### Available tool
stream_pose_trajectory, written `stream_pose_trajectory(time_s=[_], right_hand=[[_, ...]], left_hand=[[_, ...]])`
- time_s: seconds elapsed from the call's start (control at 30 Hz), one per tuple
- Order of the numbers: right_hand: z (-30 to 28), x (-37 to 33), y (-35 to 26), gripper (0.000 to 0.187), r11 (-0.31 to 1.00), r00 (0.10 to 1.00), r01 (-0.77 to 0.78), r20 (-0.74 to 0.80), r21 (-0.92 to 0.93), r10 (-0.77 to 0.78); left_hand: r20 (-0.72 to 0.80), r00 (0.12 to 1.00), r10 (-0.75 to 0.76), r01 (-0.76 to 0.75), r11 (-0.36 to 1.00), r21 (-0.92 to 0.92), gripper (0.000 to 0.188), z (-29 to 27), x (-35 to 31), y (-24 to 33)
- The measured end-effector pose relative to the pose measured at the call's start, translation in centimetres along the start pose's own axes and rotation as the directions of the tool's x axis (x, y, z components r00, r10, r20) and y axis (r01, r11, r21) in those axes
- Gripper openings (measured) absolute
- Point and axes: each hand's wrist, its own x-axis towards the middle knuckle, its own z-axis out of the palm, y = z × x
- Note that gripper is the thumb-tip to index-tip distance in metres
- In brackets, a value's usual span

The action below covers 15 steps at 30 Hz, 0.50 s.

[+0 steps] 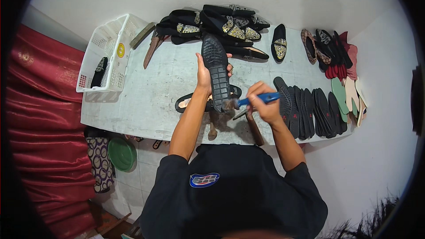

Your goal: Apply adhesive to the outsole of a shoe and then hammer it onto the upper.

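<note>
My left hand [204, 76] is wrapped round a black shoe [215, 57], held up over the table with its ridged, blocky sole facing me. Its toe points away and its heel end is nearest me. In my right hand [264, 102] is a brush with a blue handle [268, 98], gripped in closed fingers. The dark brush head [229, 105] meets the heel end of the sole. Below the held shoe, another black shoe [185, 102] lies on the table, partly covered by my left forearm. A hammer with a wooden handle [255, 131] rests under my right hand.
Black shoes with glittery uppers [234, 28] are heaped at the back of the table [128, 110]. Rows of black soles [305, 110] lie right, beside green and cream insoles [341, 95]. A white basket [119, 68] stands left, near wooden tools [152, 49]. Another wooden handle [213, 130] lies near the front.
</note>
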Motion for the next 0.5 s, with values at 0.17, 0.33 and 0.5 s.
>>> stream_pose_trajectory(time_s=[0.17,0.33,0.5], right_hand=[[-1.3,-0.1,1.9,0.011,0.998,0.986,0.039,-0.16,-0.055,-0.047],[0.6,0.8,1.1,0.011,0.984,0.965,0.177,-0.194,-0.017,-0.177],[-0.6,1.4,2.4,0.012,0.997,1.0,0.003,-0.012,-0.073,-0.004]], left_hand=[[0.058,0.998,-0.012,0.014,0.999,-0.029,0.108,-0.3,-0.1,0.0],[0.069,0.997,-0.027,0.03,0.999,-0.04,0.109,-0.5,0.0,0.3],[0.063,0.998,-0.022,0.023,0.999,-0.026,0.108,-0.2,0.2,0.2]])
